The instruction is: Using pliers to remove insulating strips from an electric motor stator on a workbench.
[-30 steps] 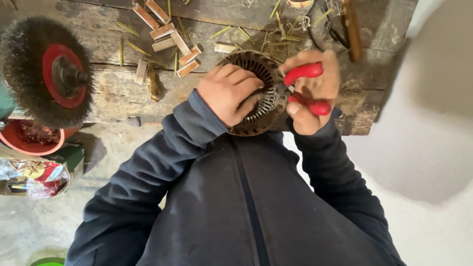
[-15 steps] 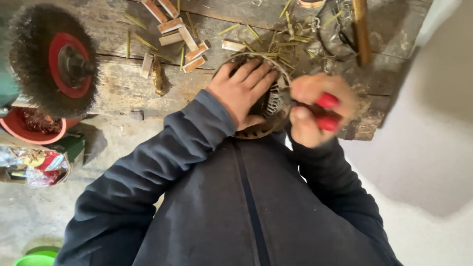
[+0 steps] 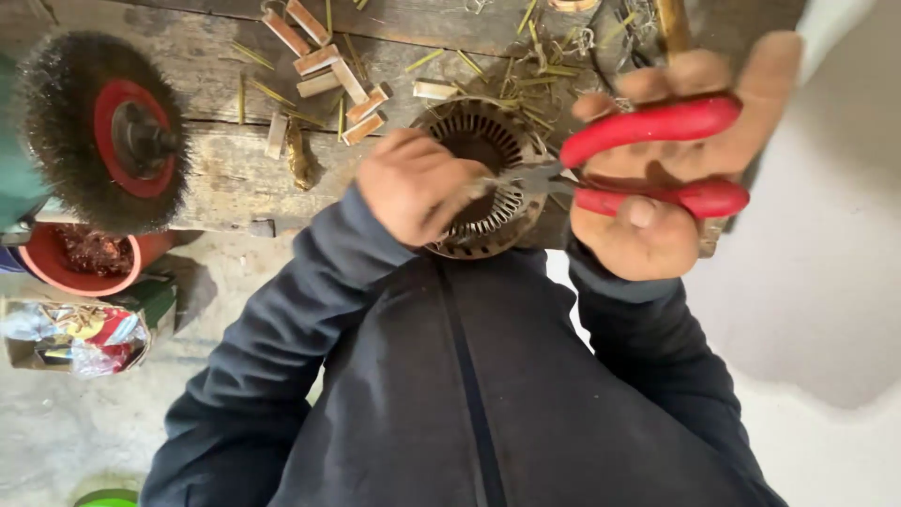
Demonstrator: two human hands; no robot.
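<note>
two hands work at a round slotted metal stator core (image 3: pixel 488 155) sitting on the near edge of the wooden bench (image 3: pixel 225 169), just above the dark jacket (image 3: pixel 450 394). left hand (image 3: pixel 413 183) rests curled on the core's near-left rim, fingers bent together against it, touching metal. right hand (image 3: pixel 671 164) is clamped around the handles of red-handled pliers (image 3: pixel 648 155), raised near the camera, to the right of the core; the pliers' tip points left to the core's right rim, by the left fingers. cannot tell what the tip grips. wire brush wheel (image 3: pixel 99 131) with red hub stands at far left. small wooden slot wedges (image 3: pixel 324 61) and yellow slivers lie scattered on the bench beyond the core. red bowl (image 3: pixel 89 258) of copper scraps sits on the floor below the wheel.
</note>
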